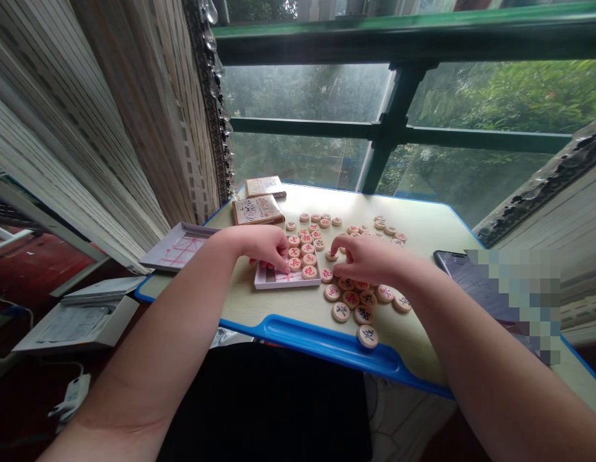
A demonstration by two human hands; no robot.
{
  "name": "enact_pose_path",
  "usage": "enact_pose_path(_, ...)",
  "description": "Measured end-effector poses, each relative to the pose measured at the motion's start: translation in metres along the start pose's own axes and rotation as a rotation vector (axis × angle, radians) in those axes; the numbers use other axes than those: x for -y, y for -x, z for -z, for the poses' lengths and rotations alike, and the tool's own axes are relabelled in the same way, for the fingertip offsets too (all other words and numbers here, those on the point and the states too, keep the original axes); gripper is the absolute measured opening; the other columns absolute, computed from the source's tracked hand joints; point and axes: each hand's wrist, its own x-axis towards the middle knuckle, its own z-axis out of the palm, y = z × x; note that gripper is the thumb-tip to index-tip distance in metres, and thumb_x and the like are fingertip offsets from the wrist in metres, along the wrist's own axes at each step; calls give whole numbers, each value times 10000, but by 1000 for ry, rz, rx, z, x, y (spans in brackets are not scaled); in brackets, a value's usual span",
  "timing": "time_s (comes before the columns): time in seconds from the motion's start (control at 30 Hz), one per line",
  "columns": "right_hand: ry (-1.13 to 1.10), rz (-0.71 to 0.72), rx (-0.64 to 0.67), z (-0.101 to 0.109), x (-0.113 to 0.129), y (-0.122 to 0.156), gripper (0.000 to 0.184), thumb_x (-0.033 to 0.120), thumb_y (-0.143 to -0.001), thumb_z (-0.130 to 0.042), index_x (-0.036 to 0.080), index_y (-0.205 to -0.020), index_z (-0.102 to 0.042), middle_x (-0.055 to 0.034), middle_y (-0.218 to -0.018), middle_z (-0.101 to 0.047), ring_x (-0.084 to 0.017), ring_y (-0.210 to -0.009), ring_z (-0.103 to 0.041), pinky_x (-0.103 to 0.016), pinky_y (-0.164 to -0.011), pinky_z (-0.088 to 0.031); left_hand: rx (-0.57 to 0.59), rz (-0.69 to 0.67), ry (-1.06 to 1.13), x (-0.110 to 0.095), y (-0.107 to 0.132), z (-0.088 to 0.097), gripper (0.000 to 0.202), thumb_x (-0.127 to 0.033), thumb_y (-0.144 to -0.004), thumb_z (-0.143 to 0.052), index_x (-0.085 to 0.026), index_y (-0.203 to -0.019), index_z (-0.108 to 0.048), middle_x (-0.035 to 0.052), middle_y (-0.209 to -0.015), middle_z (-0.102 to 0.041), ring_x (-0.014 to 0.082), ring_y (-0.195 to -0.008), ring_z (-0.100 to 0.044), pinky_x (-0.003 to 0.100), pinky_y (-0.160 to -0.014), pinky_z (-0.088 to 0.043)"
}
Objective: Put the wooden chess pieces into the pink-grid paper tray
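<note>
At the pale, blue-edged worktop (420, 215), a bare right hand (369, 256) has its index fingertip at a pale, round wooden disc (332, 256); its grip is slack, thumb and index finger parted. The disc lies at that hand's 9 o'clock, has no long axis, and is nearer to it than to the left hand (259, 244). Further toward 9 o'clock is an open, shallow white box (260, 283) holding red-lettered discs (309, 260). The left hand reaches in from 10 o'clock; whether its grip grasps anything cannot be told.
</note>
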Motion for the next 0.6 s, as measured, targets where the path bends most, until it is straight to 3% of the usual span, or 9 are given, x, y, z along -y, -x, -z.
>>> enact_pose_path(0.33, 27, -6, 17, 2, 2, 1, 241, 419, -718, -555, 245, -849, -656, -42, -800, -677, -183, -648, -572, -280, -517, -363, -9, -19, 32, 1, -1, -1, 265, -433, -616, -702, -197, -657, -588, 0, -615, -607, 115, -513, -517, 201, -422, -338)
enact_pose_path(0.6, 43, -17, 38, 4, 7, 4, 273, 470, -696, -584, 233, -792, -678, -47, -728, -665, -181, -603, -558, -284, -486, -350, -24, -24, 69, 1, 2, 0, 246, -393, -594, -712, -190, -648, -584, -6, -585, -586, 108, -491, -488, 195, -411, -322)
